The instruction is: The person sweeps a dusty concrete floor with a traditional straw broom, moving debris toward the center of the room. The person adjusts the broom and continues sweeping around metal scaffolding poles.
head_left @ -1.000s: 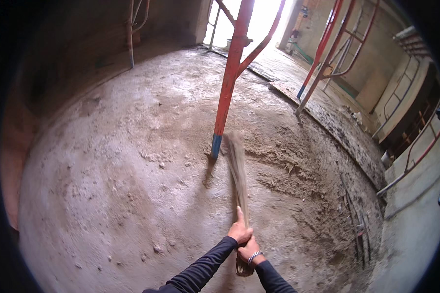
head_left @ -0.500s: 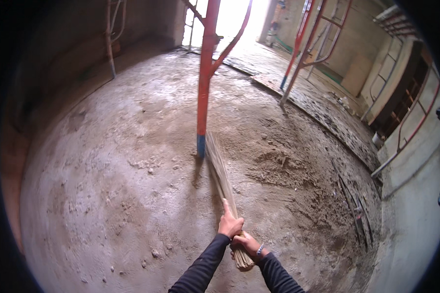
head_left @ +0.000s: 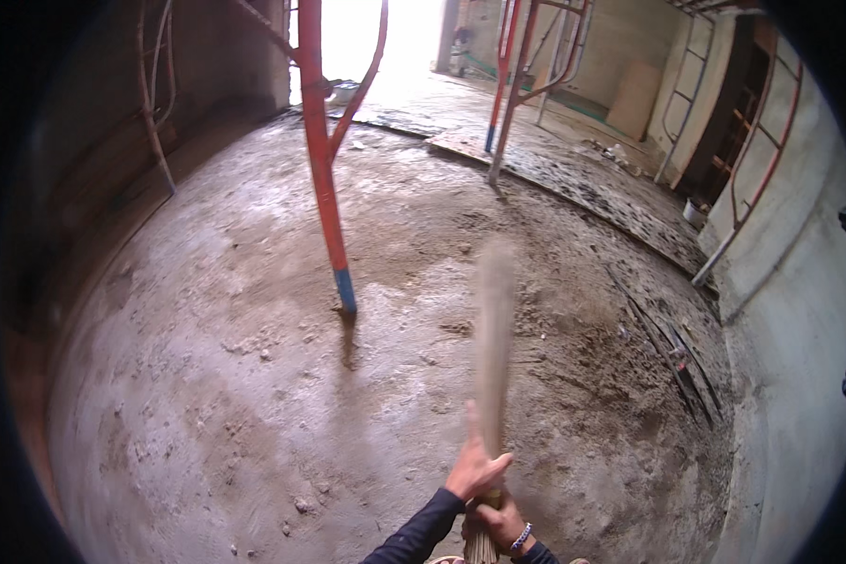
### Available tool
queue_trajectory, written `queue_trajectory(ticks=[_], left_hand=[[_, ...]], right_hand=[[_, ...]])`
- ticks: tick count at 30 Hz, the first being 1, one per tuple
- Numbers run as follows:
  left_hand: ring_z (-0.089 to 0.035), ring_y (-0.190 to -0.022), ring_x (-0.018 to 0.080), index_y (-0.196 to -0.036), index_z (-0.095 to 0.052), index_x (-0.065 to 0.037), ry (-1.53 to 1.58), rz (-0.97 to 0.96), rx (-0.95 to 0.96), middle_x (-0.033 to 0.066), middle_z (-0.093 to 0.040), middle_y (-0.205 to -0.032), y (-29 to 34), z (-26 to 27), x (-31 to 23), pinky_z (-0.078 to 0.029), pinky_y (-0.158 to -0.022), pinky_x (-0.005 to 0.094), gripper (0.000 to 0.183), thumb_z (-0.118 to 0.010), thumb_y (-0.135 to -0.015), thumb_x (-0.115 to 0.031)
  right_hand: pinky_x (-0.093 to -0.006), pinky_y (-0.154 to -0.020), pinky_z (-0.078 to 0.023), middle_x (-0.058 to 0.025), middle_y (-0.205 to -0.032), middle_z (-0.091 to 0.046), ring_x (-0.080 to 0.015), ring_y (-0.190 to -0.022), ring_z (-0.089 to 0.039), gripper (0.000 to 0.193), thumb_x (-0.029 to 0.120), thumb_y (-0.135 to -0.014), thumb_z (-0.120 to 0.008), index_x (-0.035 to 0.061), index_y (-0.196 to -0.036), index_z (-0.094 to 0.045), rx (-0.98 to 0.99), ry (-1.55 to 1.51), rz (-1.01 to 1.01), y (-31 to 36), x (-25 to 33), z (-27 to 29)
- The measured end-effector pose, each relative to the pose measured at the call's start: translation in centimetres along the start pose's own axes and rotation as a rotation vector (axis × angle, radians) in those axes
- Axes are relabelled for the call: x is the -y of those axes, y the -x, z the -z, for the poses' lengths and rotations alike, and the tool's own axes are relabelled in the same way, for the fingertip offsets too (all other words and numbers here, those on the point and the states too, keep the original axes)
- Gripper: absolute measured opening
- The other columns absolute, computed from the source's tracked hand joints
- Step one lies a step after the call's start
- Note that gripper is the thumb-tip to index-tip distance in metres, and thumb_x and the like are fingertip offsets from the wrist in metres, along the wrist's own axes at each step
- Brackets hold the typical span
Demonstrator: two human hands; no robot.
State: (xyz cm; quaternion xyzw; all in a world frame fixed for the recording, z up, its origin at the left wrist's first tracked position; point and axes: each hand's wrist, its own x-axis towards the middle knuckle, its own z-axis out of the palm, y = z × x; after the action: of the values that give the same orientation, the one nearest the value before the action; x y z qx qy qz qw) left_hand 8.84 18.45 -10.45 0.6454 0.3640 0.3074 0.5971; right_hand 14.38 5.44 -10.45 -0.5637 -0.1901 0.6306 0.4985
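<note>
Both my hands are closed on a stick broom [head_left: 494,357], a bundle of thin pale bristles pointing away from me and smeared by motion. My left hand [head_left: 477,467] grips it higher up, with its index finger stretched along the bundle. Just below, my right hand [head_left: 501,523] holds the butt end, where the cut stick ends show; a bracelet circles that wrist. Beyond the broom's right side spreads loose brown dirt [head_left: 611,371] on the rough floor [head_left: 207,376].
A red scaffold post [head_left: 323,188] with a blue foot stands left of the broom. Further scaffold frames [head_left: 509,103] rise behind a raised floor edge [head_left: 573,195]. Dark rods [head_left: 663,343] lie near the right wall [head_left: 799,310]. A white bucket [head_left: 695,212] sits farther back.
The broom has swung right, away from the post's foot, and its bristles now point straight ahead. Both hands moved right and nearer to me with it. The view has shifted right.
</note>
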Motion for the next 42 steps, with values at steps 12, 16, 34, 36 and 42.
queue_trajectory(ticks=[12,16,34,36,42], left_hand=[[-0.066,-0.095,0.0394,-0.149,0.007,0.004,-0.288,0.159,0.628,0.0311,-0.064,-0.099,-9.4,-11.1,3.8,-0.051,-0.087,0.0395,0.114,-0.072,-0.075,-0.03],[-0.065,-0.097,0.0423,-0.15,0.007,0.001,-0.257,0.006,0.757,0.0337,-0.063,-0.103,-10.6,-15.5,-0.5,-0.052,-0.086,0.0396,0.116,-0.072,-0.071,-0.029],[-0.071,-0.077,0.0226,-0.095,-0.061,0.004,0.491,0.281,0.092,0.0141,-0.067,-0.094,2.6,-8.6,-1.1,-0.058,-0.065,0.0308,0.038,-0.053,-0.1,-0.033],[-0.071,-0.078,0.0235,-0.101,-0.059,0.004,0.479,0.287,0.212,0.0152,-0.065,-0.101,2.7,-9.3,-1.4,-0.059,-0.065,0.0319,0.033,-0.056,-0.099,-0.029],[-0.067,-0.082,0.0231,-0.135,-0.034,-0.001,0.392,0.67,0.147,0.0162,-0.052,-0.121,7.6,-12.5,-4.9,-0.059,-0.073,0.0387,0.057,-0.067,-0.092,-0.018]], right_hand=[[-0.0423,-0.053,-0.056,-0.0114,-0.069,-0.061,-0.0277,-0.056,-0.064,0.017,0.016,-0.081,-0.06,0.0011,-0.088,-0.056,-0.353,-0.634,-0.054,-0.4,2.2,4.6],[-0.0424,-0.059,-0.056,-0.0056,-0.071,-0.056,-0.0223,-0.061,-0.06,0.016,0.019,-0.084,-0.056,0.0096,-0.096,-0.051,-0.293,-0.745,0.123,2.2,4.9,6.4],[-0.0367,-0.049,-0.058,-0.0125,-0.082,-0.06,-0.022,-0.057,-0.066,0.046,0.005,-0.075,-0.074,-0.0029,-0.109,-0.044,-0.571,0.199,0.165,10.5,15.0,17.3],[-0.0316,-0.053,-0.056,-0.0105,-0.081,-0.062,-0.018,-0.061,-0.065,0.045,0.014,-0.078,-0.077,-0.0019,-0.108,-0.048,-0.333,0.229,0.176,10.6,17.8,21.0],[-0.0377,-0.098,-0.045,-0.0266,-0.129,-0.052,-0.0342,-0.119,-0.055,0.096,0.029,-0.067,-0.079,-0.0046,-0.142,-0.03,0.066,0.93,0.452,13.4,19.4,31.5]])
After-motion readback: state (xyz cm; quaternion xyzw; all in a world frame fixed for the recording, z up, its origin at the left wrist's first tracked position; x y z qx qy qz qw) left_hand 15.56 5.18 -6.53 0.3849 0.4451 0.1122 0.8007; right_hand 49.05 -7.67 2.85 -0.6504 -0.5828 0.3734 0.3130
